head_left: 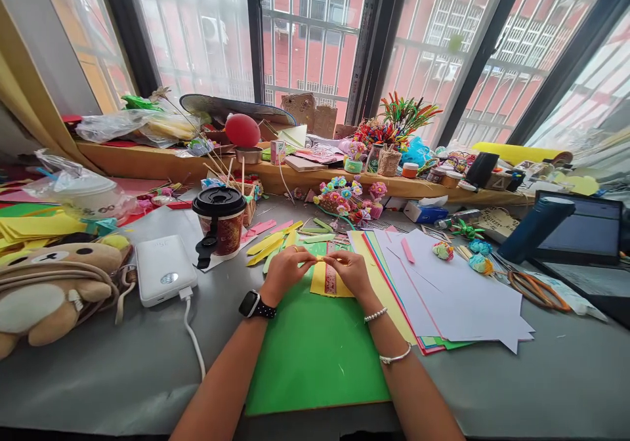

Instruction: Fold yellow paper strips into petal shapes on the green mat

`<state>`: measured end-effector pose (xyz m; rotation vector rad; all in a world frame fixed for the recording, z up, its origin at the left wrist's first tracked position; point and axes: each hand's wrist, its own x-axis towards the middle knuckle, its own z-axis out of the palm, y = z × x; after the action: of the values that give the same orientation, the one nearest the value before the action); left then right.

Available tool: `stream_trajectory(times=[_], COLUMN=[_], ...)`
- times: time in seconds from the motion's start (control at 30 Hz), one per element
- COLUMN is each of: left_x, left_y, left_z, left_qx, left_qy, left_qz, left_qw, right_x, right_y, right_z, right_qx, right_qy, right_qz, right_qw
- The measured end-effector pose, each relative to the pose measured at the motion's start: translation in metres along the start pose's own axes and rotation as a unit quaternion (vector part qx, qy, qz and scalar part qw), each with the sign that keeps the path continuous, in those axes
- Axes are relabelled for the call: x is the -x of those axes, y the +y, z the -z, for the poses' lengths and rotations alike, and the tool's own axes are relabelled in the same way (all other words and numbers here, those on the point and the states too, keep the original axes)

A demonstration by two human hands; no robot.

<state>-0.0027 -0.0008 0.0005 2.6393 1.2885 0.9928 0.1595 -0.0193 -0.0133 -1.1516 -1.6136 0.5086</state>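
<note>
My left hand and my right hand meet over the far part of a green board. Their fingertips pinch a small piece of yellow paper between them, partly hidden by the fingers. Under the hands lies a yellow paper sheet bearing a red patterned strip. Left of my left hand are cut yellow paper strips, with pale green strips just beyond the hands.
A lidded coffee cup, a white power bank and a plush bear stand left. Stacked paper sheets, orange-handled scissors, a dark blue bottle and a laptop are right. Paper flowers sit behind.
</note>
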Motion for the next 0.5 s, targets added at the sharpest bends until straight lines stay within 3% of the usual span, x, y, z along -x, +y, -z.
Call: stream_trajectory(times=[0.07,0.13,0.2,0.27,0.33,0.4,0.5], left_x=[0.001,0.002,0.002,0.002,0.003,0.003,0.003], left_y=[-0.003,-0.008,-0.014,-0.019,-0.021,-0.018,-0.008], left_z=[0.002,0.005,0.007,0.008,0.007,0.006,0.003], left_qx=[-0.026,-0.069,-0.130,-0.187,-0.215,-0.209,-0.160], left_qy=[0.026,0.081,0.166,0.219,0.217,0.184,0.123], left_qz=[0.006,0.032,0.081,0.124,0.146,0.141,0.056], left_qw=[0.999,0.994,0.974,0.950,0.941,0.950,0.978], right_x=[-0.002,-0.003,-0.004,-0.004,-0.003,-0.002,-0.002], right_y=[0.003,0.006,0.008,0.007,0.005,0.004,0.007], right_z=[0.004,0.009,0.014,0.015,0.013,0.010,0.006], right_qx=[-0.034,-0.043,-0.022,0.020,0.058,0.082,0.127], right_qy=[0.031,0.101,0.154,0.157,0.127,0.089,0.042], right_qz=[-0.015,-0.045,-0.076,-0.085,-0.080,-0.077,-0.063], right_qw=[0.999,0.993,0.985,0.984,0.987,0.990,0.989])
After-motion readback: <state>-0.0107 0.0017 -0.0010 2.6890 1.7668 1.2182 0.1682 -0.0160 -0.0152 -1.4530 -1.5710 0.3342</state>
